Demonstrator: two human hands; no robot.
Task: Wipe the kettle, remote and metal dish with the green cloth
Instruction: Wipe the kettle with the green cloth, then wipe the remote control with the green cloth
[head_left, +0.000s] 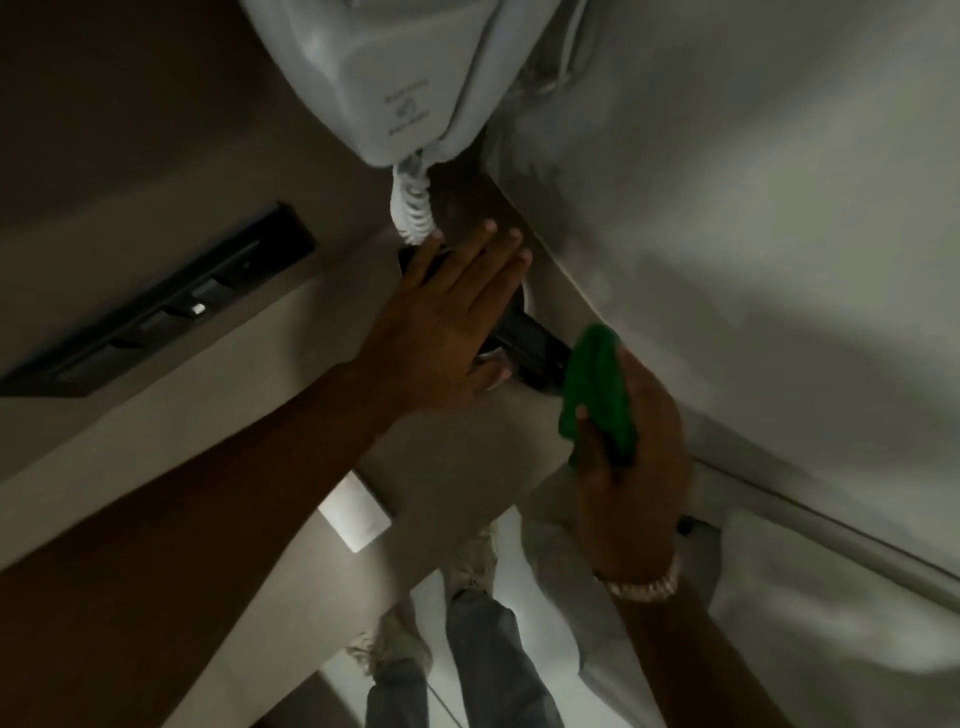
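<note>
Left hand (457, 317) — lay flat, palm down, fingers straight and pressed close together, on a dark object, apparently the remote (530, 348), on the beige counter (218, 426); the hand covered much of it, so its whole outline could not be told.

Right hand (628, 447) — fingers curled around the bunched green cloth (597, 395), thumb pressed against its near side; the cloth touched the remote's exposed near end.

White wall-mounted unit (395, 78) with coiled cord (413, 208) — hung above, the cord ending just beside the left fingertips.

Black switch panel (171, 306) — set in the wall to the left.

Bracelet (649, 584) — on the right wrist.

Kettle and metal dish — not visible.
</note>
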